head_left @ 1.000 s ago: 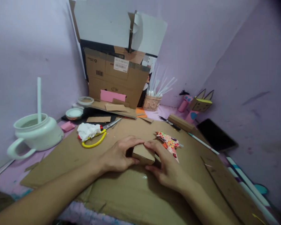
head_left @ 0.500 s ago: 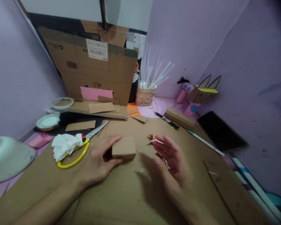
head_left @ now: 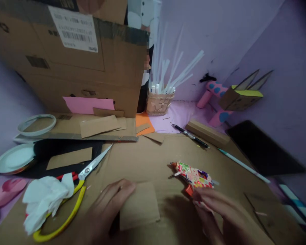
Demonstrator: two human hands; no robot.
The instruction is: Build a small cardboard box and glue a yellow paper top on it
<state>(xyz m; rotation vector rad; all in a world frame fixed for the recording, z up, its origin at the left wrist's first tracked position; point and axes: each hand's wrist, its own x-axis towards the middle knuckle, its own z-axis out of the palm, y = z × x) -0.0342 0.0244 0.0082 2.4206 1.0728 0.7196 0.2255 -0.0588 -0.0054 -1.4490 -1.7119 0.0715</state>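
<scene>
The right hand (head_left: 228, 209) has left the small cardboard box (head_left: 140, 206) and now grips the handle of a hot glue gun (head_left: 195, 175), brightly patterned with an orange trigger, right of the box. The left hand (head_left: 109, 207) holds the plain brown box's left side. Behind the box, a carton's (head_left: 117, 61) white label (head_left: 75, 32) shows a barcode, its print unreadable.

Ahead of you, a pale lilac wall (head_left: 186, 23) with small dark marks meets a darker purple wall (head_left: 293, 64) on your right. A shadowed wall (head_left: 3, 92) closes your left. Pinkish cloth (head_left: 180, 115) shows beyond the broad cardboard sheet (head_left: 134, 158) before you. Your light is dim, with soft shadows.
</scene>
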